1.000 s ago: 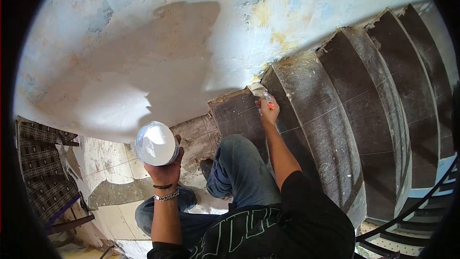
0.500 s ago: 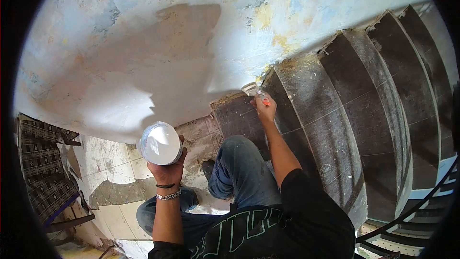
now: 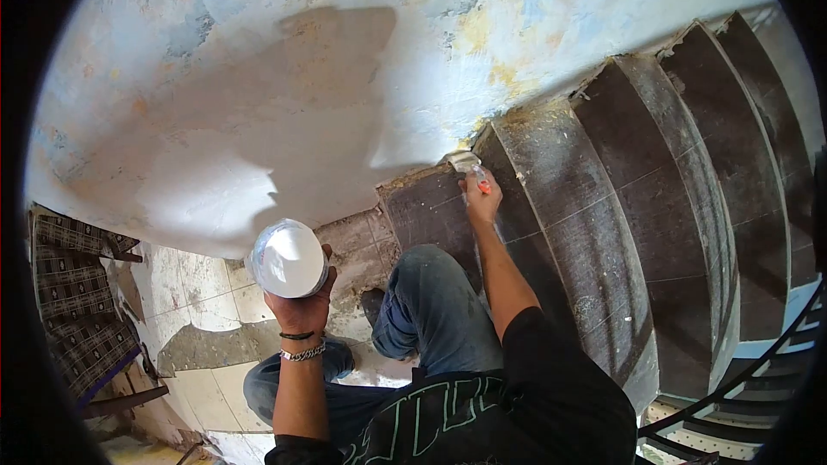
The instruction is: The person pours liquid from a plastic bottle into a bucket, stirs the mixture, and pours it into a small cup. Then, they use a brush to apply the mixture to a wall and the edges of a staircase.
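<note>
My right hand (image 3: pixel 482 196) is closed around the handle of a paintbrush (image 3: pixel 465 161), which has orange on its handle. The bristles touch the bottom of the wall (image 3: pixel 422 77), just above the lowest dark stair tread. My left hand (image 3: pixel 301 306) holds up a clear round tub (image 3: pixel 291 258) with white liquid in it, fingers wrapped round its side and base. The wall has patchy white, blue and yellow paint, and a large shadow falls across it.
Dark tiled stairs (image 3: pixel 637 181) climb to the right, with a black railing (image 3: pixel 732 405) at lower right. Patterned fabric (image 3: pixel 73 284) lies at the far left. Broken pale floor tiles (image 3: pixel 207 293) are below the wall.
My right hand and the paintbrush have shifted slightly right along the foot of the wall. My left hand and the tub have stayed almost still.
</note>
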A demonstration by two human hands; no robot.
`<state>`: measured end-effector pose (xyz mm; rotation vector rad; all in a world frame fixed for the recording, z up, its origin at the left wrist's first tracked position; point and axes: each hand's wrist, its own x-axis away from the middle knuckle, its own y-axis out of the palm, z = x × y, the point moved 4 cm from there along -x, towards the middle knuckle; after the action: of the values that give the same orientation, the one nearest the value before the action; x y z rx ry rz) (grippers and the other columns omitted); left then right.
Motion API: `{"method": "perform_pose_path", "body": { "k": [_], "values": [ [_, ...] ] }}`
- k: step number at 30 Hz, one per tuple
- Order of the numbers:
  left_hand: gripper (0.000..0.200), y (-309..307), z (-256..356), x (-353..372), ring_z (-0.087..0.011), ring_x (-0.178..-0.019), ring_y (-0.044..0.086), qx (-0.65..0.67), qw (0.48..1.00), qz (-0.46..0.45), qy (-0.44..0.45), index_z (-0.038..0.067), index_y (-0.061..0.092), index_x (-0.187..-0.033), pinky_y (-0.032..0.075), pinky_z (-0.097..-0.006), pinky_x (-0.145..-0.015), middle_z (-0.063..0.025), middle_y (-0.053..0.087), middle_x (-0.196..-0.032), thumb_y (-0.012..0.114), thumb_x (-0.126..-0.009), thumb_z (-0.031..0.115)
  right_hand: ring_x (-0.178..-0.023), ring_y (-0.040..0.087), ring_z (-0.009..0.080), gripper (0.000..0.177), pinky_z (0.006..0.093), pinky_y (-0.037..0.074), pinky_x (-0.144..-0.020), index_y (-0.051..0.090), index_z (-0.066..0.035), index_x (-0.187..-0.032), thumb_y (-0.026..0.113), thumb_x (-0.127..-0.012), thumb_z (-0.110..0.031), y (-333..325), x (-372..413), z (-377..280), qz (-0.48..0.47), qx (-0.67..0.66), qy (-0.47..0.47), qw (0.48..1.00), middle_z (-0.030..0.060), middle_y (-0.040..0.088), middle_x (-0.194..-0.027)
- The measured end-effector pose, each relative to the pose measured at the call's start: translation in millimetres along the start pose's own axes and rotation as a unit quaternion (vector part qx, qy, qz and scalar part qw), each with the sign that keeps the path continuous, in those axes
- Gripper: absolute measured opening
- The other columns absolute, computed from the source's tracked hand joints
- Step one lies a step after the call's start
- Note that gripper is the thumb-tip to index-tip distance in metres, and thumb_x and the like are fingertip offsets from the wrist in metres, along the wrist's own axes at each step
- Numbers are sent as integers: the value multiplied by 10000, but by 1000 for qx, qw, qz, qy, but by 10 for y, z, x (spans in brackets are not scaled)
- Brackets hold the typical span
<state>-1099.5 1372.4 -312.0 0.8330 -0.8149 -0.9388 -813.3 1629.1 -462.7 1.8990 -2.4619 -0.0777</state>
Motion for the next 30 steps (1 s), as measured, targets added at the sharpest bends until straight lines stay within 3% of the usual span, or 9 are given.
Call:
{"method": "perform_pose_path", "body": {
  "k": [3,7,10,14,18,19,25,28,30],
  "values": [
    [562,-10,0,-10,-404,-1171,527,2,1000,-7,3,113,452,-1341,566,-472,-814,-168,555,-1248,508,-917,478,-662,646,113,176,254,529,-594,648,33,-1012,621,-883,-84,81,-115,-198,7,-16,-32,999,48,669,-789],
    [570,25,-14,-11,-401,-1177,524,3,1000,-13,-4,111,451,-1342,565,-473,-819,-171,550,-1255,513,-913,481,-714,660,135,187,266,555,-664,623,40,-1053,587,-899,-60,88,-57,-813,-37,-99,-49,993,66,668,-864],
    [567,33,-15,-11,-398,-1178,524,6,1000,-10,-8,110,453,-1341,565,-475,-822,-172,550,-1258,512,-913,477,-702,657,131,184,268,553,-652,624,48,-1048,581,-901,-55,-41,126,-1254,-42,-60,-87,994,66,668,-854],
    [552,-22,-18,-31,-396,-1171,532,-9,1000,-7,-5,110,465,-1332,565,-480,-823,-172,559,-1252,504,-916,470,-663,629,113,174,258,526,-614,639,32,-1029,607,-907,-89,-132,289,-717,-37,0,-80,996,51,648,-784],
    [538,-6,-2,-9,-396,-1166,537,2,1000,-3,-2,113,474,-1326,563,-479,-826,-171,567,-1246,500,-918,463,-664,639,138,158,284,503,-618,649,47,-978,619,-854,-45,-1,181,-644,-10,94,-186,978,107,657,-776],
    [538,-23,7,-6,-396,-1167,536,3,1000,1,-4,113,473,-1327,562,-478,-828,-172,566,-1247,501,-918,462,-679,649,168,166,302,505,-638,652,30,-982,616,-845,-56,54,117,-606,-4,57,-139,989,135,658,-780],
    [540,0,24,-35,-397,-1174,531,15,1000,0,4,113,470,-1331,559,-471,-829,-167,564,-1250,504,-918,459,-788,671,324,214,357,509,-700,652,32,-985,629,-821,-104,-18,44,-637,-46,204,-194,958,200,654,-854],
    [537,18,20,-22,-398,-1174,530,11,1000,0,1,112,469,-1333,557,-465,-832,-165,564,-1249,501,-921,454,-739,665,297,194,359,509,-683,656,30,-975,625,-834,-101,28,41,-672,-46,283,-293,912,185,649,-846],
    [537,16,18,-33,-399,-1177,528,16,999,-37,-5,111,464,-1337,555,-464,-838,-166,561,-1254,498,-923,452,-793,648,343,206,370,504,-712,656,28,-979,629,-825,-106,60,67,-721,-86,281,-285,912,197,643,-886]
  ]
}}
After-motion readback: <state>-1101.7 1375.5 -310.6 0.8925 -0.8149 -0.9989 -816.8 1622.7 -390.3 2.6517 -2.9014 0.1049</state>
